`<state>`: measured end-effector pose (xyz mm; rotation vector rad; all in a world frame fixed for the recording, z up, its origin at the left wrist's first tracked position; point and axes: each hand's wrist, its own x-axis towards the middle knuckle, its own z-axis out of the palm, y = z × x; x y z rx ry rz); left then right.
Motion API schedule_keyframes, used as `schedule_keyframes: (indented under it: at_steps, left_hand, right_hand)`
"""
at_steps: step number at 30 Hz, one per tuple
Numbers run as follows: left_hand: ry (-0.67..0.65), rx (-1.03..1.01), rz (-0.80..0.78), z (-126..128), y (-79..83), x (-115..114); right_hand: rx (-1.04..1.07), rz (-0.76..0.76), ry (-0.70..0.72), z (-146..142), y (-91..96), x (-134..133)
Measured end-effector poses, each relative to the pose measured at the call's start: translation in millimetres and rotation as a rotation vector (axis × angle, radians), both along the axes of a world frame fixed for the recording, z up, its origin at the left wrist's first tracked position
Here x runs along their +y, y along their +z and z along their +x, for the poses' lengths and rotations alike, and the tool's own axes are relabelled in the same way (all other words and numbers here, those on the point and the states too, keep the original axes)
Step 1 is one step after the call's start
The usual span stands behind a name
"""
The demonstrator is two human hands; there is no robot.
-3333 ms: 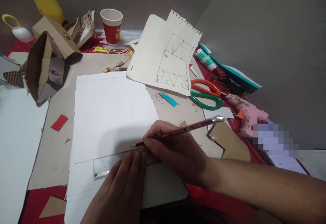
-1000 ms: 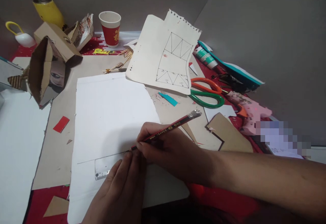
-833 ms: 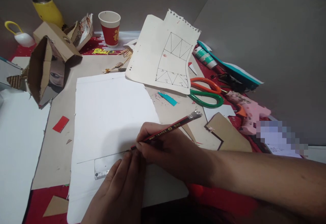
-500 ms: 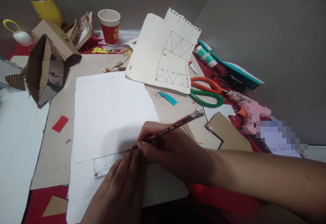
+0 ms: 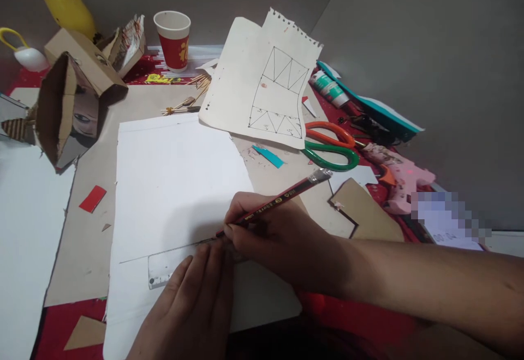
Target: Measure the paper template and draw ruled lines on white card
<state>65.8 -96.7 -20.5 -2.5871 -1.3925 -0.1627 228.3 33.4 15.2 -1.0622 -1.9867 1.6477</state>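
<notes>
Between the fingertips of my right hand [image 5: 262, 234], a dark red and black pencil [image 5: 282, 199] slants up to the right. Its tip end meets a white sheet [image 5: 172, 185] along the upper edge of a clear ruler [image 5: 159, 270]. My left hand [image 5: 196, 294] lies with fingers stretched out, pressing on the ruler and covering most of it. A thin pencil line runs left along that edge, past the ruler's end. Behind the sheet rests a notebook page [image 5: 229, 76] bearing a drawing of triangles in a frame.
Orange and green-handled scissors [image 5: 333, 155] and a pink glue gun [image 5: 409, 177] lie to the right. A red and white paper cup [image 5: 174, 43], a cardboard piece [image 5: 85, 65] and a yellow bottle [image 5: 71, 13] stand at the back. Red [image 5: 92, 198] and blue [image 5: 268, 156] scraps lie around the sheet.
The pencil and my right hand have moved slightly right along the ruler's edge. The view has shifted a little, so the surroundings appear slightly further left. My left hand stays on the ruler.
</notes>
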Motion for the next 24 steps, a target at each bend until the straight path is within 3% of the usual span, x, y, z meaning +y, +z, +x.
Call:
schedule_keyframes:
  at_steps: [24]
  left_hand:
    - [0.011, -0.028, -0.009, -0.6, 1.0, -0.6]
  right_hand:
    - [-0.043, -0.040, -0.021, 7.7, 5.8, 3.3]
